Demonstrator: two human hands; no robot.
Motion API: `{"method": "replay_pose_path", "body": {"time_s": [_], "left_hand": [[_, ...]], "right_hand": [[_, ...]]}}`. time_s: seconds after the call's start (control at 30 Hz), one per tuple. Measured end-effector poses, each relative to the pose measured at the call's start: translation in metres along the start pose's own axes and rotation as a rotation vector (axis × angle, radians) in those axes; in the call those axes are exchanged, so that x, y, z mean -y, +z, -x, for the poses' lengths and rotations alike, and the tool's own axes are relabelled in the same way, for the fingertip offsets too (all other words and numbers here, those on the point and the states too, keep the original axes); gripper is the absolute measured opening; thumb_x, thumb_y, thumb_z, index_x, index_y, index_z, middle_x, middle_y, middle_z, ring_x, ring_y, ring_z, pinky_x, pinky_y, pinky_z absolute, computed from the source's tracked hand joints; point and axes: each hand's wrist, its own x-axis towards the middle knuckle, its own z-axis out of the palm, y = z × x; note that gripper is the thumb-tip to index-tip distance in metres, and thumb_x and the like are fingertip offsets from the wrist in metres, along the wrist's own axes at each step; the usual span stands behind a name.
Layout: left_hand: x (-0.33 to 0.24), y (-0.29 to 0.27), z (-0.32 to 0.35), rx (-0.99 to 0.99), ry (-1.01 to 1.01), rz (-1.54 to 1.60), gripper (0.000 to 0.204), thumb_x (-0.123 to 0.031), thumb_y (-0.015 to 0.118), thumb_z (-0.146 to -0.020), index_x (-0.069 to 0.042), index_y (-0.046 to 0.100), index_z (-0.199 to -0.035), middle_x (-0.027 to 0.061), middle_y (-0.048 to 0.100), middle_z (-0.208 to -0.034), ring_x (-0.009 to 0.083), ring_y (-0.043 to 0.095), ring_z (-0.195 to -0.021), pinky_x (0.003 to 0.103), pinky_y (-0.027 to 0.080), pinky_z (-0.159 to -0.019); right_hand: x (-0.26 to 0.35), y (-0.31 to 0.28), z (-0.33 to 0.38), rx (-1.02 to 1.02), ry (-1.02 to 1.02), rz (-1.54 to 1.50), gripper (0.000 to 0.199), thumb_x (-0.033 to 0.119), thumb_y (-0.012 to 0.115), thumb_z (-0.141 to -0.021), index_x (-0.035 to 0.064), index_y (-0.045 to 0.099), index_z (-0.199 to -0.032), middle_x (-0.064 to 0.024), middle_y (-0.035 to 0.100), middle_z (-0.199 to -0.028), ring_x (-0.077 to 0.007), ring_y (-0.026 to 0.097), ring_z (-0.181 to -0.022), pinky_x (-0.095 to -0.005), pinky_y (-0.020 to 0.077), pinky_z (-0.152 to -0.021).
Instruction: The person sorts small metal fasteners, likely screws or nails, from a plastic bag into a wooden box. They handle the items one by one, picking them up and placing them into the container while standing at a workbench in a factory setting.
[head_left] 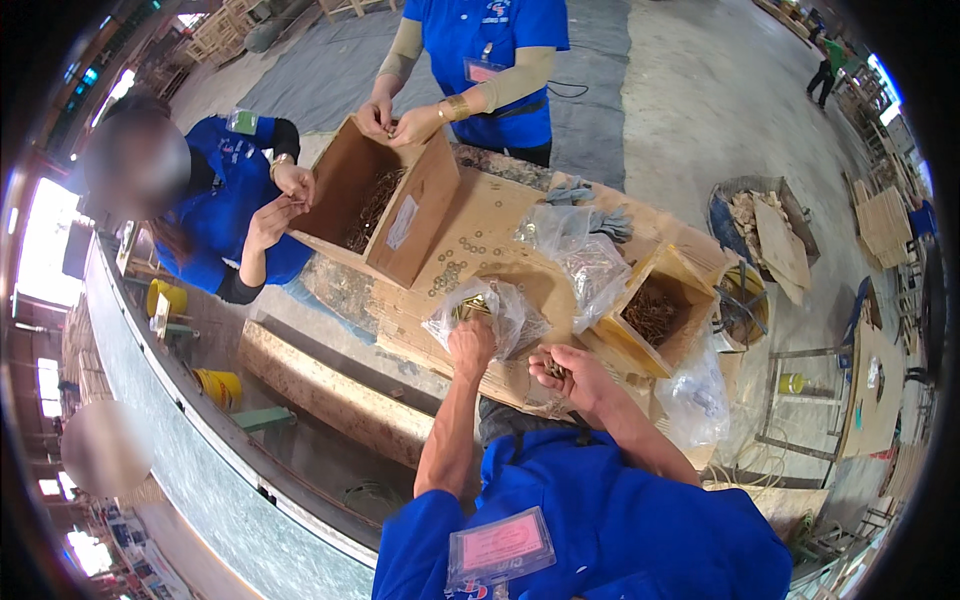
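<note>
My left hand [472, 345] is at the mouth of a clear plastic bag [512, 318] that holds brass-coloured metal pieces [474, 303]. Its fingers are curled down against the pieces, and what they grip, if anything, is hidden. Palm up, my right hand [580, 378] is curled around a small handful of metal fasteners [550, 368], too small to tell the exact kind. It sits just right of the bag. Past the bag, several small ring-shaped washers [458, 260] lie scattered on the cardboard-covered table [500, 205].
A large wooden box [425, 215] with metal hardware stands far left, two co-workers' hands at its rim. To the right are a smaller wooden box [690, 285] of fasteners, filled plastic bags [592, 268], grey gloves [610, 222] and a plastic bag [695, 400] at the edge.
</note>
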Motion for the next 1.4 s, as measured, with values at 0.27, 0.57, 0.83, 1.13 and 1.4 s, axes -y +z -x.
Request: {"method": "replay_pose_path", "body": {"time_s": [0.27,0.57,0.83,1.13,1.4], "left_hand": [[0.016,0.002,-0.007,-0.027,0.084,-0.069,0.023,-0.017,0.049,-0.092,-0.001,0.066,-0.085,0.0143,0.068,-0.07,0.0277,0.067,-0.061,0.04,0.052,-0.055],[-0.076,-0.065,0.071,0.374,-0.117,1.614,0.016,-0.012,0.062,-0.093,-0.003,0.068,-0.104,-0.0047,0.046,-0.056,0.0024,0.032,-0.044,0.02,0.023,-0.04],[-0.107,-0.068,0.081,0.35,-0.044,1.483,0.016,-0.01,0.061,-0.093,-0.002,0.069,-0.105,-0.0029,0.058,-0.066,0.001,0.036,-0.05,0.019,0.027,-0.044],[-0.106,-0.056,0.078,0.439,0.138,1.195,0.018,-0.008,0.06,-0.093,-0.003,0.069,-0.108,0.0065,0.07,-0.089,0.0083,0.06,-0.076,0.024,0.05,-0.067],[-0.103,-0.076,0.073,0.146,0.759,0.624,0.043,0.005,0.06,-0.072,-0.015,0.066,-0.11,0.0107,0.065,-0.076,0.0289,0.064,-0.067,0.039,0.051,-0.056]], "right_hand": [[0.01,-0.018,0.01,0.06,-0.084,-0.171,0.03,-0.005,0.052,-0.09,-0.0017,0.051,-0.119,-0.0161,0.06,-0.117,-0.0289,0.063,-0.106,-0.0307,0.0572,-0.087],[0.005,-0.028,0.016,0.061,-0.098,-0.003,0.027,0.006,0.056,-0.093,0.0013,0.053,-0.12,-0.0115,0.062,-0.114,-0.0241,0.063,-0.106,-0.0287,0.0565,-0.083],[0.011,-0.03,0.025,0.011,-0.107,0.08,0.027,0.02,0.047,-0.1,0.0024,0.055,-0.119,-0.0084,0.062,-0.109,-0.0198,0.064,-0.096,-0.03,0.0575,-0.081],[0.011,-0.04,0.032,0.068,-0.143,0.055,0.028,0.021,0.045,-0.101,0.0037,0.057,-0.119,-0.0048,0.061,-0.109,-0.0159,0.062,-0.099,-0.0293,0.0563,-0.081],[0.014,-0.044,0.032,0.144,-0.074,-0.023,0.026,0.01,0.054,-0.095,-0.0003,0.056,-0.118,-0.0081,0.061,-0.11,-0.0188,0.062,-0.101,-0.0322,0.0544,-0.09]]}}
